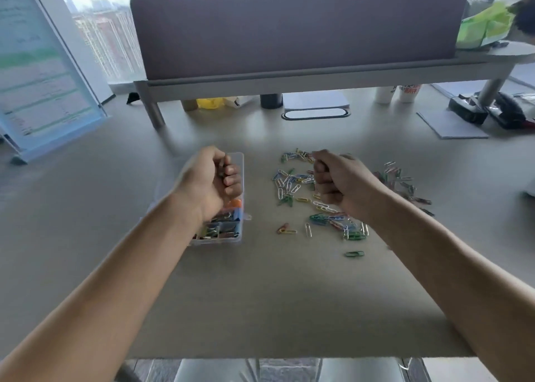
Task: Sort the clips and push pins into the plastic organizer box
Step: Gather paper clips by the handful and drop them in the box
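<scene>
A clear plastic organizer box (239,161) lies left of centre on the table, its near compartments filled with coloured clips and an orange item. My left hand (211,180) hovers over the box as a fist, with something small and dark showing between thumb and fingers. Several coloured paper clips (292,183) lie scattered to the right of the box. My right hand (341,182) is curled over this pile, its fingertips pinched together at the clips on the far edge. What sits inside that fist is hidden.
A grey divider panel (289,28) on a metal frame closes the far side of the table. Cups (405,93), a dark cylinder (271,100), a grey pad (451,125) and black devices (469,111) sit behind. A standing sign (43,77) is at the left.
</scene>
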